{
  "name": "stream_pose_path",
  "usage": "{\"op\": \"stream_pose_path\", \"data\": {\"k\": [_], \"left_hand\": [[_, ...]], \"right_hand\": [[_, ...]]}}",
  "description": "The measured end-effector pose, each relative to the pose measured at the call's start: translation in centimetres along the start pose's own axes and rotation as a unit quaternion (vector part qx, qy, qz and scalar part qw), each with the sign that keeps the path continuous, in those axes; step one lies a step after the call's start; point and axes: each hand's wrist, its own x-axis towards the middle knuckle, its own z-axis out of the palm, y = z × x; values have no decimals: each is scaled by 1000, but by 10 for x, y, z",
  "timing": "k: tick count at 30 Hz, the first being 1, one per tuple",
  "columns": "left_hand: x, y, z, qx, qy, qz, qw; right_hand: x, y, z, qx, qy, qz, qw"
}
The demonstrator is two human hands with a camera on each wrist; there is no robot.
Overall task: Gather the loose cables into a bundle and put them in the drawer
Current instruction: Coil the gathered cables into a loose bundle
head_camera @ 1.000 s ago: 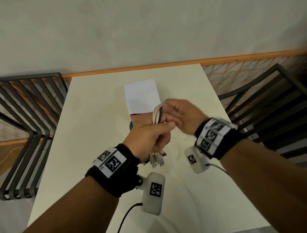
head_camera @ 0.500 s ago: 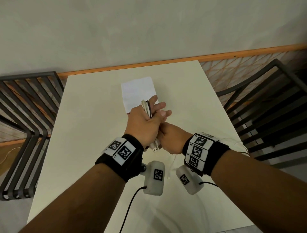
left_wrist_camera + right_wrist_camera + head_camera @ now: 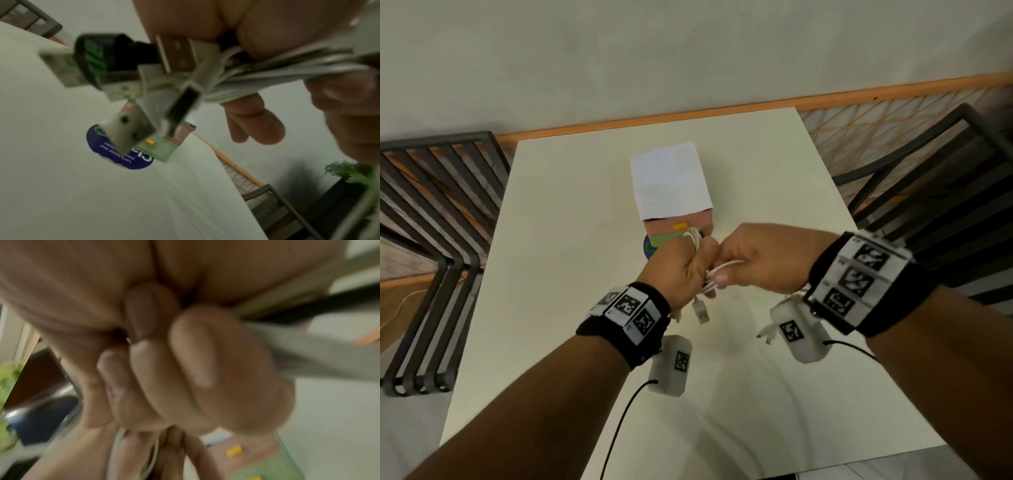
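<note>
My left hand (image 3: 683, 265) grips a folded bundle of white cables (image 3: 695, 240) above the table, with USB plugs (image 3: 701, 311) dangling below the fist. In the left wrist view the cable bundle (image 3: 257, 76) fans out of the palm with several plugs and a black-and-green connector (image 3: 96, 58). My right hand (image 3: 753, 260) is curled round a white cable strand (image 3: 726, 265) drawn across the bundle, fist against fist. The small drawer unit (image 3: 671, 185), white-topped with pink and green fronts and yellow knobs (image 3: 680, 225), stands just beyond the hands.
The cream table (image 3: 558, 274) carries a blue round sticker (image 3: 649, 247) beside the drawer unit. Dark slatted chairs stand to the left (image 3: 431, 219) and the right (image 3: 935, 192). A wall with an orange skirting runs behind the table.
My right hand rose from below the left fist to its right side, pulling a white strand across the bundle. The left hand stays gripping the bundle, slightly lower.
</note>
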Motion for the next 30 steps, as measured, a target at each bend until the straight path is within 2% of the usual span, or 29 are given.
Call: {"op": "stream_pose_path", "data": {"k": [1, 3, 5, 7, 9, 12, 14, 15, 18, 21, 22, 24, 25, 26, 27, 30], "left_hand": [[-3, 2, 0, -21, -38, -2, 999], [-7, 11, 3, -30, -114, -49, 992], [-7, 18, 6, -19, -145, -80, 986], [-8, 22, 5, -52, -148, -74, 985], [-11, 27, 1, -132, -157, -65, 977], [-18, 39, -6, -192, -150, -28, 969], [-15, 41, -13, -222, -121, 8, 967], [-13, 41, -17, -241, -108, 19, 964], [-7, 42, -23, -312, -84, 43, 945], [-3, 45, -24, -392, -82, 36, 916], [0, 44, -27, -442, -98, 21, 891], [4, 42, -33, -557, -159, -15, 815], [5, 40, -35, -586, -188, -29, 787], [5, 38, -37, -590, -207, -39, 779], [5, 36, -37, -580, -218, -44, 784], [2, 33, -32, -529, -195, -76, 822]], "right_hand": [[-5, -2, -10, 24, 6, -15, 1000], [-9, -1, -23, 38, 27, -10, 999], [-9, 2, -30, 38, 40, -12, 998], [-11, 1, -38, 83, 46, -36, 995], [-10, 3, -43, 161, 94, -69, 980], [-1, 13, -36, 319, 163, -94, 929], [10, 20, -22, 413, 172, -68, 891], [16, 24, -15, 425, 183, -53, 885], [24, 22, 2, 397, 213, -43, 892], [23, 16, 19, 315, 266, -6, 911], [22, 13, 23, 310, 278, -6, 909], [23, 15, 29, 308, 290, -10, 906], [23, 15, 30, 296, 290, -1, 910], [22, 16, 29, 287, 292, 8, 912], [20, 16, 27, 295, 290, 19, 910], [15, 18, 18, 288, 270, 38, 918]]}}
